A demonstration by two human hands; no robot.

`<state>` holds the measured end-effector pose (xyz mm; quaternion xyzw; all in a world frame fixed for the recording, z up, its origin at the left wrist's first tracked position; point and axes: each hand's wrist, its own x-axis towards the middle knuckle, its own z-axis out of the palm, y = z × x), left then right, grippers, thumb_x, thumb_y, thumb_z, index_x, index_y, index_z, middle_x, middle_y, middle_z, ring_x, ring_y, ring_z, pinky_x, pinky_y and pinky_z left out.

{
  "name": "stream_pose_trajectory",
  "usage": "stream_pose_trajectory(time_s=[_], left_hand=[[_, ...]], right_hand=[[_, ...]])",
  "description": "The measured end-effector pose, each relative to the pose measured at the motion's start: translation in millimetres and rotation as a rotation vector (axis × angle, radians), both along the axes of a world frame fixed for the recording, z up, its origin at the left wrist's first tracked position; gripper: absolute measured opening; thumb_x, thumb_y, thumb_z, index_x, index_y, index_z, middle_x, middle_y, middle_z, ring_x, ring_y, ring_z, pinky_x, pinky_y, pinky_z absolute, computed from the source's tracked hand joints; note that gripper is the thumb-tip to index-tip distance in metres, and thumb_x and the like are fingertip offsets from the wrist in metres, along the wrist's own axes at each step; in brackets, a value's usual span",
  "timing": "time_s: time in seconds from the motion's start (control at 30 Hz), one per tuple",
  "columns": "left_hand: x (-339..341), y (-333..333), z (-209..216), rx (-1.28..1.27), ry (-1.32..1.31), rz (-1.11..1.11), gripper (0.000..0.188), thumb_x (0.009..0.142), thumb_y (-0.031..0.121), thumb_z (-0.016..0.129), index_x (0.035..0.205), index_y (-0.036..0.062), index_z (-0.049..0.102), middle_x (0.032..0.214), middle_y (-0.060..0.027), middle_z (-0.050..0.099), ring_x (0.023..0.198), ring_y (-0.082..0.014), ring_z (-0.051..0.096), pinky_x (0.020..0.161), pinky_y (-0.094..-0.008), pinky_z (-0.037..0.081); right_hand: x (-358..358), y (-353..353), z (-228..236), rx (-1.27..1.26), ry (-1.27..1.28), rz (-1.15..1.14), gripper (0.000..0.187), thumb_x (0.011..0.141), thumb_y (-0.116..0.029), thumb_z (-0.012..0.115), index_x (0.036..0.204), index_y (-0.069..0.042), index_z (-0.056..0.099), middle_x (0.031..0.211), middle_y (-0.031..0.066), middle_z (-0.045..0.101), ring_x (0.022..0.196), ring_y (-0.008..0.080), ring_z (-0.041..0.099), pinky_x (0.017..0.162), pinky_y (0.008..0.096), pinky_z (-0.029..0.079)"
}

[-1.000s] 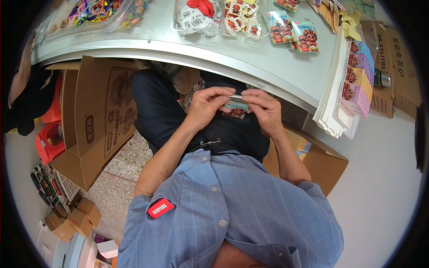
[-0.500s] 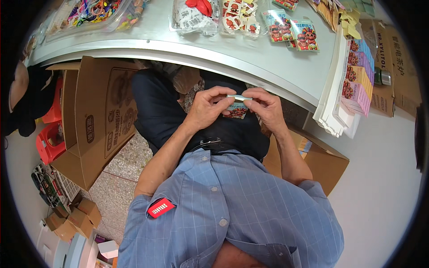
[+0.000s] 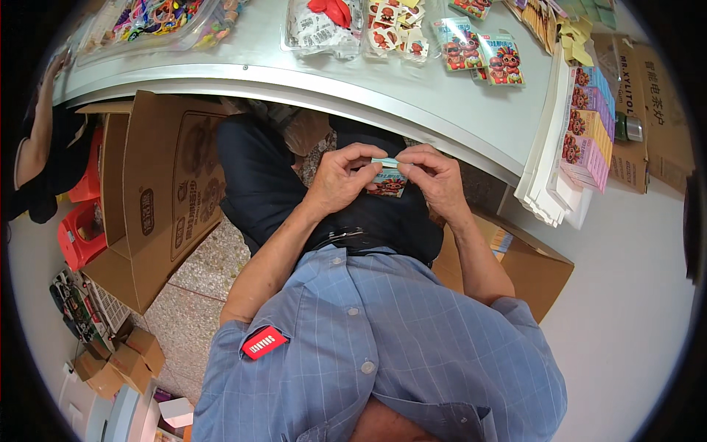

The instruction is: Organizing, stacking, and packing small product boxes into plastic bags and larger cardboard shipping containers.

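Just this side of the white table (image 3: 486, 110), the left hand (image 3: 337, 179) and right hand (image 3: 438, 184) hide the ends of the printed packet (image 3: 390, 184). Left of the table, the dark rim crops a co-worker (image 3: 37, 144).

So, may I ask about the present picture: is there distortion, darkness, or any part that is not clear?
Head view: the front edge of the table bends in a fisheye curve, and the corners go black; head view: the dark trousers show little detail; head view: the printed pack between left hand and right hand is too small for fine detail.
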<state>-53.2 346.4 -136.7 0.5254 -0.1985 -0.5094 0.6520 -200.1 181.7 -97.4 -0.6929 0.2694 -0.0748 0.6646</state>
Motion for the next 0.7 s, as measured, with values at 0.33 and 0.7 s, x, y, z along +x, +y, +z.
stream_pose_trajectory(time_s=[0.33,0.7], left_hand=[[-7.2,3.2,-11.5,-0.084,-0.148,0.035,0.020,0.098,0.002,0.065,0.117,-0.0023,0.070,0.129,-0.0143,0.065,0.097,-0.0154,0.069,0.072,-0.0245,0.062],[-9.1,7.6,-12.0,-0.045,-0.201,0.036,0.020,0.094,0.005,0.072,0.114,-0.0008,0.074,0.120,-0.0120,0.069,0.095,-0.0144,0.069,0.071,-0.0237,0.062]], right_hand=[[-5.2,-6.3,-8.2,-0.220,-0.073,0.128,0.016,0.090,0.000,0.073,0.105,0.001,0.076,0.109,0.0105,0.070,0.102,0.0190,0.065,0.090,0.0295,0.051],[-14.2,2.0,-15.8,-0.312,-0.091,0.128,0.021,0.087,-0.002,0.076,0.109,-0.002,0.077,0.112,0.0108,0.070,0.100,0.0213,0.067,0.089,0.0300,0.052]])
